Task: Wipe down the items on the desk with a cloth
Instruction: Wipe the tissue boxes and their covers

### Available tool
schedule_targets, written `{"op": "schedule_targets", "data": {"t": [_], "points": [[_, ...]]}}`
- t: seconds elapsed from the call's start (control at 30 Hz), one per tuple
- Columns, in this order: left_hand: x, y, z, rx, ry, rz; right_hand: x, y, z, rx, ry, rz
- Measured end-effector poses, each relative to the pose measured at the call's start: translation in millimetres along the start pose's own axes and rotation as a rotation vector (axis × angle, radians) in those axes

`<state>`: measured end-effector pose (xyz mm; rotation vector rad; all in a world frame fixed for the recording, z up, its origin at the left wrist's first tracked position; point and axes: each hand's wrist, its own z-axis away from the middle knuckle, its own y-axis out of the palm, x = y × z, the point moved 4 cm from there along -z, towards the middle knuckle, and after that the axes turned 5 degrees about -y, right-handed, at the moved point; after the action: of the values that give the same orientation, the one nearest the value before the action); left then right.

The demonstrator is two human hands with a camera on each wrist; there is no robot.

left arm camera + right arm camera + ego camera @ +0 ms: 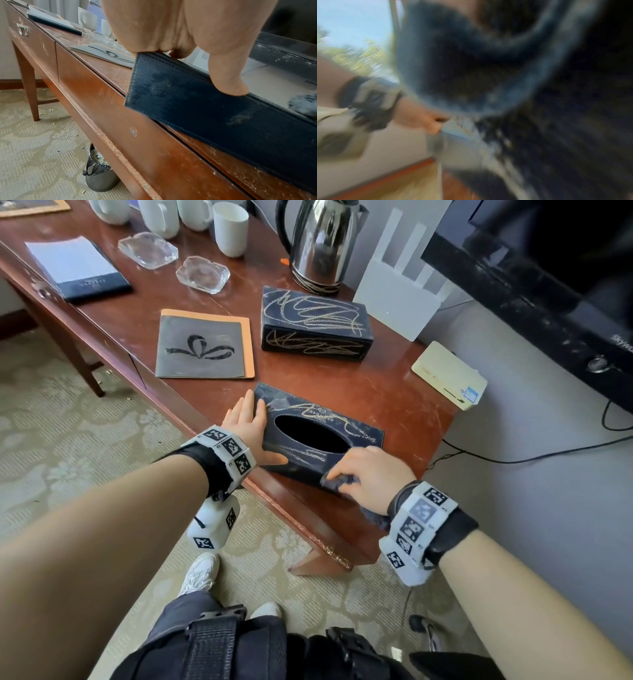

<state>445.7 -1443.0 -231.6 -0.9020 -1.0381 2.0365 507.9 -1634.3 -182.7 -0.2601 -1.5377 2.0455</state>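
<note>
A dark blue tissue box (318, 436) lies near the front right corner of the desk (404, 405), turned at an angle to the edge. It is leather-like, with pale stitching along its seams, thin gold scribble lines across the top and a black oval opening in the middle. The left wrist view shows dusty grey smears on its near side.

The left hand (251, 433) braces the box's left end: fingers lie straight on the top and the thumb runs along the near side, an open grip. The right hand (371, 474) has its fingers curled round a dark grey fluffy cloth (337, 482), a closed grip that presses the cloth against the box's near right corner. The right wrist view is badly blurred and shows little more than the cloth up close.

Farther back on the desk are a second box (315, 325) with the same gold lines, a grey booklet (202, 344) and a steel kettle (318, 244).
</note>
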Motion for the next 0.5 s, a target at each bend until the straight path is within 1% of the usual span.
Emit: {"op": "schedule_targets", "data": {"t": [0.1, 0.13, 0.17, 0.2, 0.23, 0.3, 0.37, 0.4, 0.43, 0.47, 0.5], "points": [[0, 1, 0, 0.003, 0.001, 0.000, -28, -17, -8, -0.300, 0.300, -0.142], [0, 1, 0, 0.003, 0.001, -0.003, -30, -14, -10, -0.326, 0.369, -0.138], [0, 1, 0, 0.002, 0.002, -0.005, -25, -8, -12, -0.301, 0.390, -0.100], [0, 1, 0, 0.002, 0.004, -0.007, -17, 1, -13, -0.274, 0.365, -0.061], [0, 2, -1, 0.003, 0.005, -0.008, -7, 10, -13, -0.267, 0.307, -0.050], [0, 2, -1, -0.001, 0.004, -0.009, 11, 20, -8, -0.244, 0.151, -0.071], [0, 2, -1, -0.005, 0.007, -0.010, 19, 22, -3, -0.162, 0.018, -0.077], [-1, 2, -1, -0.006, 0.006, -0.012, 19, 19, -1, -0.109, -0.017, -0.070], [-1, 2, -1, -0.008, 0.004, -0.015, 15, 14, -2, -0.082, -0.026, -0.071], [-1, 2, -1, -0.008, 0.004, -0.017, 8, 7, -3, -0.100, 0.005, -0.089], [-1, 2, -1, -0.008, 0.005, -0.017, -2, 0, -6, -0.166, 0.081, -0.121]]}}
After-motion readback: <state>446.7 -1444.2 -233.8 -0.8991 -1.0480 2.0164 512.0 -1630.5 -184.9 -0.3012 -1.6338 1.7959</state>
